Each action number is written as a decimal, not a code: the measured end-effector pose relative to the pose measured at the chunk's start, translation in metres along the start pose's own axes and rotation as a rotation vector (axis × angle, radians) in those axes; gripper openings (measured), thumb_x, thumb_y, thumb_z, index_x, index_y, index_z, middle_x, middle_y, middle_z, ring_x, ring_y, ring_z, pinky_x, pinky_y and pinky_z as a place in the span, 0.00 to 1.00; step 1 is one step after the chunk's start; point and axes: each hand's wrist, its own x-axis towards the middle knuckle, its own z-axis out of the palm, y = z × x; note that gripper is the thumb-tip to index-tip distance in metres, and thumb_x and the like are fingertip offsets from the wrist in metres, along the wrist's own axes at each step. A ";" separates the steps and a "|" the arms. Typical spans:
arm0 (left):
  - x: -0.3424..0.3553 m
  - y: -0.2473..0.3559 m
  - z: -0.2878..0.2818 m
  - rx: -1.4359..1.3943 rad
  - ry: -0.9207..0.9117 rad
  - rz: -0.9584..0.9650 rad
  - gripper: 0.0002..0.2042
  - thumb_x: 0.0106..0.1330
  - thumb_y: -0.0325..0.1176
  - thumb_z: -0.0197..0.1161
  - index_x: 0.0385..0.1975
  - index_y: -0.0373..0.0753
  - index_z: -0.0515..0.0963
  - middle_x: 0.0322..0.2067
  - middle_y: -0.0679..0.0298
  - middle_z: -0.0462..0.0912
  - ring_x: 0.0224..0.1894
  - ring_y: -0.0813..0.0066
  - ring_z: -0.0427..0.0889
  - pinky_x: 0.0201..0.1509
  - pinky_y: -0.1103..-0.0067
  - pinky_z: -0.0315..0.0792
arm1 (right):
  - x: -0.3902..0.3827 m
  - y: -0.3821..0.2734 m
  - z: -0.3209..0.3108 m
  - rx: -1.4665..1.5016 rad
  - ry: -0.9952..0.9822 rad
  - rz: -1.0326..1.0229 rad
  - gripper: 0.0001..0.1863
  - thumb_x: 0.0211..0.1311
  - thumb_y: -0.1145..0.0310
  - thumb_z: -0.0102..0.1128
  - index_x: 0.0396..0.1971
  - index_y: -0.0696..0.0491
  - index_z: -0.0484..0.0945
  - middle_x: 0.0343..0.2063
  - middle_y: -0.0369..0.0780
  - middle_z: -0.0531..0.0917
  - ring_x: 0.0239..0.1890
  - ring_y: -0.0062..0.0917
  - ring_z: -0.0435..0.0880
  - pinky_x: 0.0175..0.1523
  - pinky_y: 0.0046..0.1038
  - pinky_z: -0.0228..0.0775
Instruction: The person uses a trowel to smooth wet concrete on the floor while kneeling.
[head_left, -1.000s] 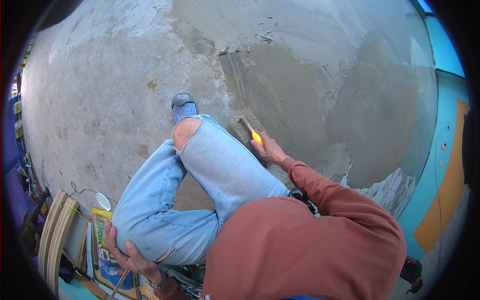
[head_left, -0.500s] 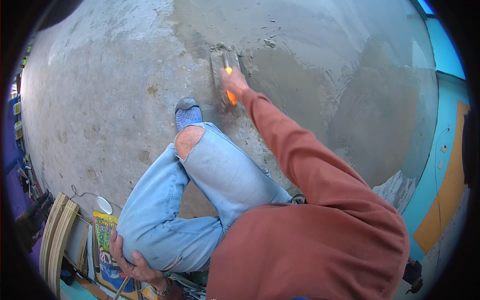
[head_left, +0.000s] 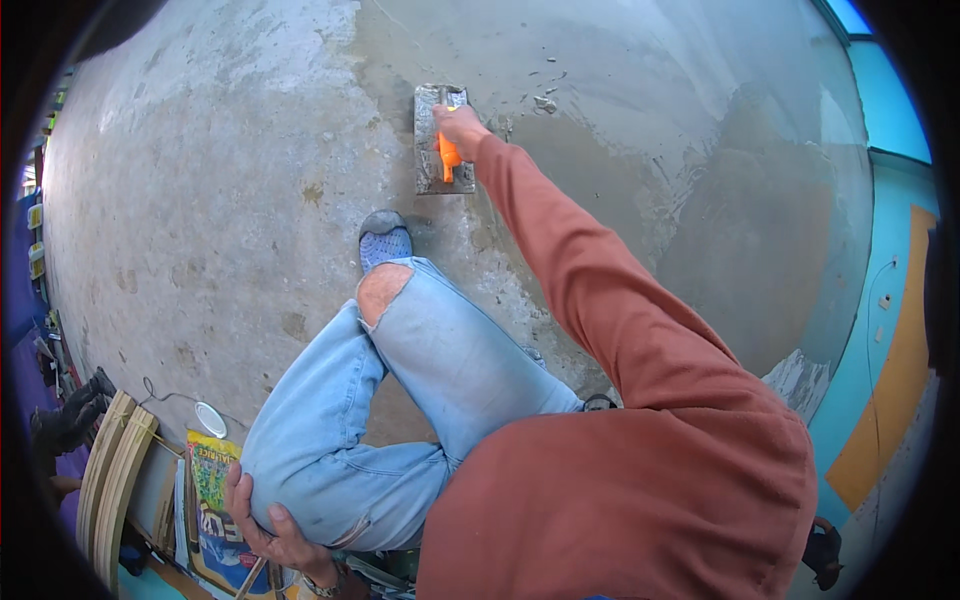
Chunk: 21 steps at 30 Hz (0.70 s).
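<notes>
My right hand [head_left: 460, 130] is wrapped round the orange handle of a flat, rectangular steel trowel [head_left: 427, 172]. The trowel lies against the concrete floor, at the border between dry grey concrete and the wet, darker screed [head_left: 570, 170]. Its blade is smeared with grey mortar. Small lumps of mortar [head_left: 545, 104] sit on the wet surface just right of it. My left hand [head_left: 283, 540] rests on the bent knee of my jeans [head_left: 310, 440], thumb and fingers apart, holding nothing that I can see.
At the lower left are stacked wooden boards [head_left: 118, 470], a yellow and blue bag [head_left: 215, 500] and a round white lid [head_left: 210, 419]. A turquoise wall [head_left: 895, 210] with an orange panel [head_left: 885, 370] bounds the right side. My shoe [head_left: 385, 240] stands just below the trowel.
The trowel in my right hand has moved slightly left and away from me, and turned straighter. It was blurred before and is sharp now. My left hand has stayed on the knee.
</notes>
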 end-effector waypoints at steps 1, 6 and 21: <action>0.001 -0.001 0.000 0.033 -0.008 0.008 0.25 0.70 0.41 0.56 0.61 0.29 0.75 0.67 0.45 0.75 0.71 0.47 0.71 0.79 0.52 0.58 | -0.005 -0.013 -0.007 0.004 -0.006 -0.007 0.28 0.77 0.45 0.56 0.44 0.61 0.76 0.29 0.40 0.83 0.24 0.30 0.84 0.31 0.37 0.80; 0.001 -0.007 -0.001 0.001 -0.005 0.019 0.25 0.71 0.41 0.57 0.62 0.29 0.75 0.68 0.45 0.75 0.71 0.48 0.71 0.79 0.52 0.58 | -0.022 -0.033 -0.115 1.411 -0.457 0.090 0.21 0.81 0.48 0.51 0.41 0.54 0.74 0.24 0.33 0.75 0.23 0.19 0.77 0.30 0.27 0.76; 0.005 -0.008 0.000 -0.003 0.007 0.008 0.25 0.70 0.40 0.57 0.61 0.29 0.76 0.67 0.45 0.75 0.71 0.47 0.71 0.79 0.52 0.58 | -0.205 0.100 -0.090 -0.527 -0.079 -0.085 0.35 0.79 0.45 0.55 0.70 0.59 0.70 0.52 0.60 0.85 0.56 0.49 0.86 0.61 0.45 0.76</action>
